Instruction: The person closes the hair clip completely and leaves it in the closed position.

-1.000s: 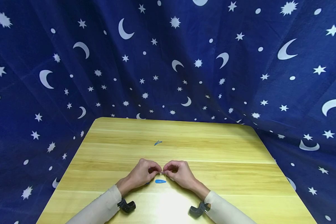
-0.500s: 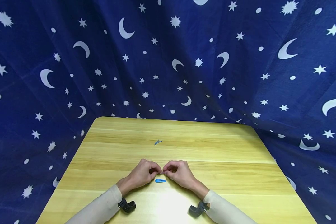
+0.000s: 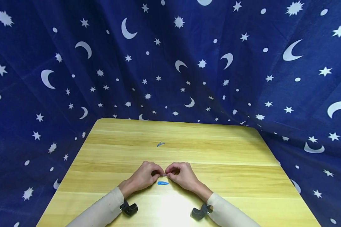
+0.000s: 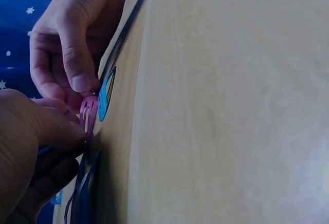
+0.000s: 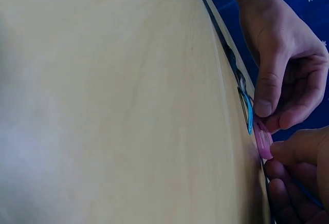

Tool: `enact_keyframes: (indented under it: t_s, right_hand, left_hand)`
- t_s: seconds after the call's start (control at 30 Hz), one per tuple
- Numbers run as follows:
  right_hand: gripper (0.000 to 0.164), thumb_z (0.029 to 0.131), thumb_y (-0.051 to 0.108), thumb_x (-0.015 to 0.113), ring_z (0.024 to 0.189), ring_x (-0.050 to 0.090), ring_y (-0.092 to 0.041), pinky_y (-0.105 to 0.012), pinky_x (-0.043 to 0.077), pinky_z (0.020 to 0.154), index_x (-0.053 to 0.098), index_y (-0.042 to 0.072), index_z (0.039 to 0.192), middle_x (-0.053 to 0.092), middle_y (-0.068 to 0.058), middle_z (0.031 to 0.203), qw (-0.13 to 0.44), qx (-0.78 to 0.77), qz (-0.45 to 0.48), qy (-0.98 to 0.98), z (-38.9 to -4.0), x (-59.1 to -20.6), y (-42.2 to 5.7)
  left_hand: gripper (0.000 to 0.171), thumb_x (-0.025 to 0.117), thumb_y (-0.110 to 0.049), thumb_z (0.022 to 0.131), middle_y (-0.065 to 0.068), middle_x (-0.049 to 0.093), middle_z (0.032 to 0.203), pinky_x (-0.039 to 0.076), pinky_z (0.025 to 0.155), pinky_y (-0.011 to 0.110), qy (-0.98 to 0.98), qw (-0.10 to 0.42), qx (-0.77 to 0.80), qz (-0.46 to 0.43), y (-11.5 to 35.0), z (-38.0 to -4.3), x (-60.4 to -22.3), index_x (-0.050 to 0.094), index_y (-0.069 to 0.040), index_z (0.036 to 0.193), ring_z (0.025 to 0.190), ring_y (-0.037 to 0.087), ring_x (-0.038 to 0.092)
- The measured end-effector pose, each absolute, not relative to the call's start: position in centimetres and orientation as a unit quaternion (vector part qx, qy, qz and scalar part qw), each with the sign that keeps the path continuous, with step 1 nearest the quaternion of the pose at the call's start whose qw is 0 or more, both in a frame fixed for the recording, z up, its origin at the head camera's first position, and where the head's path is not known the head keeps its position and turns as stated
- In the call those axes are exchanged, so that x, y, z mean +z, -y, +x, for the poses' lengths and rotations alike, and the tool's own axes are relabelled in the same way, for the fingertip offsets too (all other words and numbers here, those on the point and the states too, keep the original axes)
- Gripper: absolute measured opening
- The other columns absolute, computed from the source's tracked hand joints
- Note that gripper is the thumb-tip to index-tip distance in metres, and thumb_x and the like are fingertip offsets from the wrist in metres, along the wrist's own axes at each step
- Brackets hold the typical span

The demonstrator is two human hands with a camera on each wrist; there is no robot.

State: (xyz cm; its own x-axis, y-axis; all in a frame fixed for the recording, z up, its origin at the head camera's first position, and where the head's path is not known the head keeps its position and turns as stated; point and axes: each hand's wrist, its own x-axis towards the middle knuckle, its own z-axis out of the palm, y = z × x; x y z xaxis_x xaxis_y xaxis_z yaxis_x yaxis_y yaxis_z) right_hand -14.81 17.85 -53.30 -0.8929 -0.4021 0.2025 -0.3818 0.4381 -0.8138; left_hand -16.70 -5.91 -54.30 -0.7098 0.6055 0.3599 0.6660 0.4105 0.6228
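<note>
A pink snap hair clip (image 4: 89, 112) is held between both hands, close over the table. Thumb and fingers of my left hand (image 3: 146, 174) pinch its narrow end. At its wide end, the thumb and fingertips of my right hand (image 3: 183, 176) pinch it. Just in front of the fingertips a blue snap hair clip (image 3: 163, 183) lies on the wooden table. In the left wrist view, a darker blue clip (image 4: 87, 185) shows beside the left hand; the head view hides it behind that hand.
Farther back on the table (image 3: 216, 148) lies another blue hair clip (image 3: 160, 144), its two parts sprung apart. A dark blue curtain (image 3: 170, 63) with stars and moons hangs behind and around the table. Each wrist carries a black camera mount (image 3: 128, 208).
Both hands stay in nearly the same place, with slight finger movement on the pink hair clip. A bit of blue that showed beneath the left hand one second ago is now hidden in the head view.
</note>
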Motion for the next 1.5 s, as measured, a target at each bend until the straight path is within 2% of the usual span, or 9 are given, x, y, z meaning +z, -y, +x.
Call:
enact_keyframes:
  t_s: [0.3,0.57,0.63,0.77,0.9,1.2,1.3,1.5]
  right_hand:
    - [0.015,0.092,-0.005,0.082,0.079,0.077,-0.014,-0.023,0.065,0.072,0.083,0.006,0.102,0.084,-0.008,0.094,0.018,-0.487,-0.223,-0.844,-14.8,-53.4,-18.0]
    - [0.014,0.094,0.0,0.082,0.083,0.078,-0.017,-0.024,0.064,0.076,0.082,0.004,0.107,0.084,-0.009,0.099,0.022,-0.486,-0.215,-0.847,-15.5,-52.7,-18.6]
    - [0.016,0.094,0.001,0.083,0.087,0.079,-0.017,-0.025,0.065,0.08,0.082,0.003,0.11,0.084,-0.01,0.102,0.018,-0.485,-0.219,-0.846,-15.8,-52.5,-18.8]
    - [0.022,0.093,0.002,0.085,0.094,0.08,-0.021,-0.029,0.066,0.089,0.081,0.0,0.114,0.083,-0.013,0.11,0.016,-0.499,-0.221,-0.838,-16.5,-51.9,-19.0]
    - [0.026,0.092,0.002,0.086,0.1,0.08,-0.028,-0.034,0.066,0.096,0.08,-0.002,0.118,0.082,-0.016,0.117,0.016,-0.519,-0.222,-0.825,-17.6,-51.6,-19.1]
    - [0.031,0.093,0.006,0.087,0.112,0.078,-0.037,-0.051,0.063,0.105,0.08,-0.001,0.123,0.082,-0.014,0.122,-0.007,-0.518,-0.233,-0.823,-20.6,-50.8,-18.9]
    - [0.032,0.093,0.007,0.087,0.113,0.078,-0.038,-0.052,0.062,0.106,0.08,-0.001,0.123,0.082,-0.015,0.123,-0.008,-0.516,-0.229,-0.825,-21.5,-50.6,-18.8]
    - [0.032,0.092,0.007,0.089,0.112,0.079,-0.037,-0.047,0.063,0.105,0.081,0.0,0.122,0.082,-0.014,0.121,-0.013,-0.512,-0.222,-0.83,-23.3,-50.7,-18.5]
  left_hand:
    - [0.02,0.082,0.005,0.091,0.002,0.085,0.102,0.065,0.081,0.025,0.841,0.053,-0.395,-0.367,6.0,-16.7,-54.0,0.085,-0.009,0.106,0.093,0.008,0.077]
    - [0.024,0.083,0.004,0.092,0.011,0.084,0.109,0.067,0.077,0.026,0.837,0.065,-0.417,-0.349,6.6,-17.1,-53.0,0.082,-0.002,0.115,0.091,0.014,0.079]
    - [0.027,0.085,0.004,0.091,0.013,0.083,0.113,0.068,0.08,0.028,0.835,0.074,-0.424,-0.342,6.8,-17.3,-52.8,0.081,0.0,0.118,0.095,0.019,0.082]
    - [0.036,0.089,0.0,0.089,0.012,0.082,0.121,0.067,0.094,0.037,0.838,0.102,-0.427,-0.324,7.1,-17.9,-52.2,0.08,-0.001,0.123,0.112,0.027,0.081]
    - [0.043,0.093,-0.007,0.088,0.011,0.082,0.125,0.064,0.101,0.044,0.844,0.128,-0.423,-0.303,7.3,-18.5,-51.5,0.079,-0.003,0.128,0.119,0.028,0.078]
    - [0.047,0.093,-0.016,0.089,0.015,0.08,0.128,0.064,0.101,0.05,0.852,0.129,-0.433,-0.265,7.7,-20.1,-50.7,0.078,-0.003,0.132,0.116,0.033,0.079]
    - [0.047,0.093,-0.015,0.09,0.015,0.08,0.128,0.064,0.101,0.052,0.849,0.13,-0.441,-0.259,7.7,-20.7,-50.6,0.077,-0.001,0.131,0.114,0.037,0.079]
    - [0.044,0.092,-0.012,0.09,0.017,0.081,0.125,0.064,0.099,0.053,0.841,0.144,-0.452,-0.26,7.5,-21.9,-50.6,0.078,0.002,0.128,0.112,0.041,0.079]
